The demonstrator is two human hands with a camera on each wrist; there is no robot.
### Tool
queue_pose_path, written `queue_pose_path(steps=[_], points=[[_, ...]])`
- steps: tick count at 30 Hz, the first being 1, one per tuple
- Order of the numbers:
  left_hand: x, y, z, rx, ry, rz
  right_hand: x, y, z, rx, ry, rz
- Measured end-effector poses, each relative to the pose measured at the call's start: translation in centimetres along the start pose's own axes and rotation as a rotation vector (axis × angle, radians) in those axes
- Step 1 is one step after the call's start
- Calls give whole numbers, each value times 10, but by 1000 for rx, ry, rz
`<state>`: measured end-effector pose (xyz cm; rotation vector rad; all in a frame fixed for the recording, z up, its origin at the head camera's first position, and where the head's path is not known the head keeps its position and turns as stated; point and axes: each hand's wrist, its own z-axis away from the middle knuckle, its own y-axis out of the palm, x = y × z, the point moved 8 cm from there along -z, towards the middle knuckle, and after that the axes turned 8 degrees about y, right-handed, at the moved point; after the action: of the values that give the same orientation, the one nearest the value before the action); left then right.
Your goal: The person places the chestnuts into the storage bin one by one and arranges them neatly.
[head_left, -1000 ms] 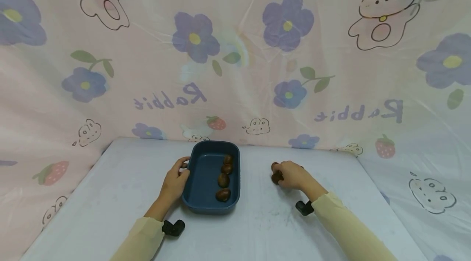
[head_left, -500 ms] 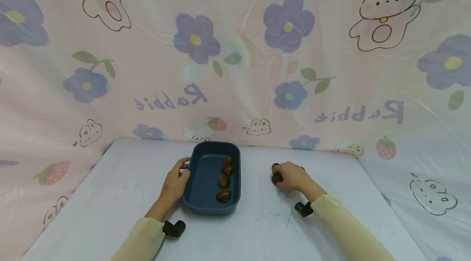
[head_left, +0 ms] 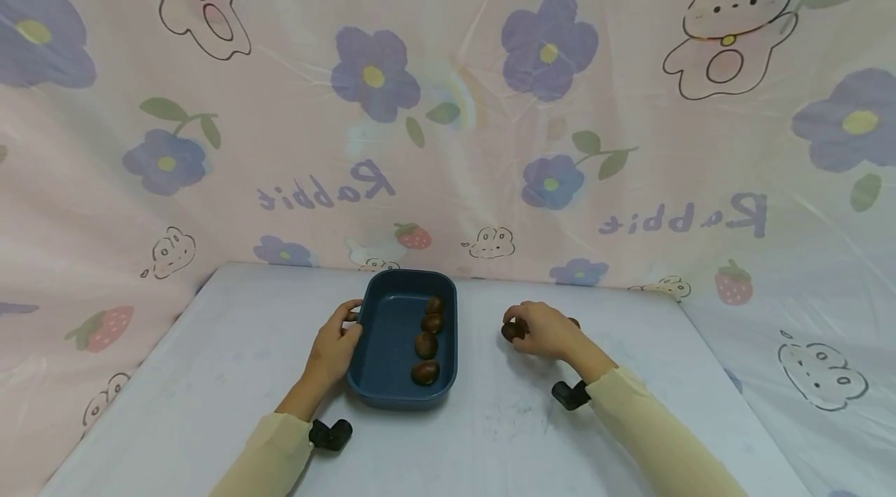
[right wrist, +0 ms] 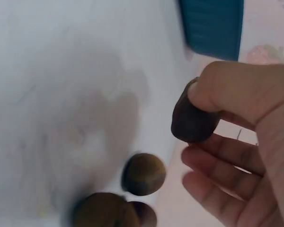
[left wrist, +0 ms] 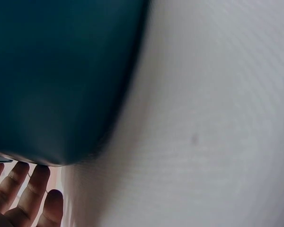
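My right hand (head_left: pixel 551 330) pinches a dark brown chestnut (right wrist: pixel 193 118) between thumb and fingers, to the right of the container. In the right wrist view a few more chestnuts (right wrist: pixel 144 174) lie on the white surface below the held one. My left hand (head_left: pixel 332 348) touches the left side of a deep blue rectangular container (head_left: pixel 383 357); its fingertips (left wrist: pixel 39 171) lie straight against the outer wall in the left wrist view. Several chestnuts (head_left: pixel 425 372) sit inside the container in a row along its right side.
The white table (head_left: pixel 483 419) carries the container left of centre. One chestnut (head_left: pixel 575 322) peeks out behind the right hand. A printed curtain (head_left: pixel 455 131) with rabbits and flowers hangs around the table's back and sides.
My right hand has moved slightly left and up from the chestnut group with one chestnut pinched. The left hand and the container stay in place.
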<state>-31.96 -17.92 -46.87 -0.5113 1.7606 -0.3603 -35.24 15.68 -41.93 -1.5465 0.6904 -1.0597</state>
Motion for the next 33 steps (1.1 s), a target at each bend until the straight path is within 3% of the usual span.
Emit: queue_pose_path(steps=[17,33], points=[[0,1,2,9,-13,-12,47,-14,-2,-70,-165,-56],[-1,0,1,7,-3,-5,97,-18,-8,-76,-220,-113]])
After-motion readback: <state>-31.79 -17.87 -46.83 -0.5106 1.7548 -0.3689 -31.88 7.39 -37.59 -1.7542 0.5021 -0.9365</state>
